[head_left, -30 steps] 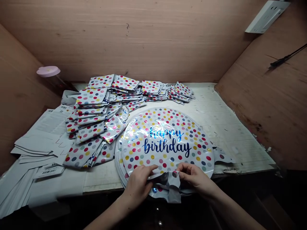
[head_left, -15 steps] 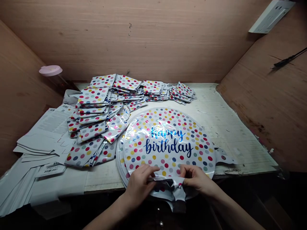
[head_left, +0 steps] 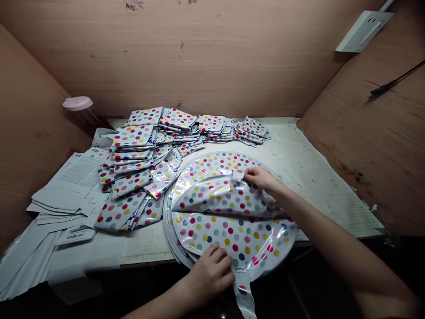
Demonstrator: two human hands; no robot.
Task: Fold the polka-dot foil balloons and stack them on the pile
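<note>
A stack of round foil balloons with coloured dots [head_left: 206,232] lies at the table's front edge, right of centre. My right hand [head_left: 257,177] is closed in a pinch on the edge of the top foil balloon [head_left: 222,195], whose near part is lifted and bent over towards the back. The bent part covers its lettering. On the balloon below, small "prima" print shows, and a tail [head_left: 244,294] hangs over the front edge. My left hand [head_left: 214,270] is at the stack's near rim, fingers curled against the foil; its fingertips are partly hidden.
Folded dotted balloons [head_left: 133,155] stand in piles to the left and along the back. Printed cards [head_left: 71,177] and white sheets [head_left: 26,261] lie at far left. A pink-lidded cup [head_left: 78,104] stands behind them. Board walls enclose the table; a cable [head_left: 392,86] hangs at right.
My right hand has moved up and away with the balloon's near edge, covering the "happy birthday" lettering. The left hand has moved slightly right and down. The view has shifted a little.
</note>
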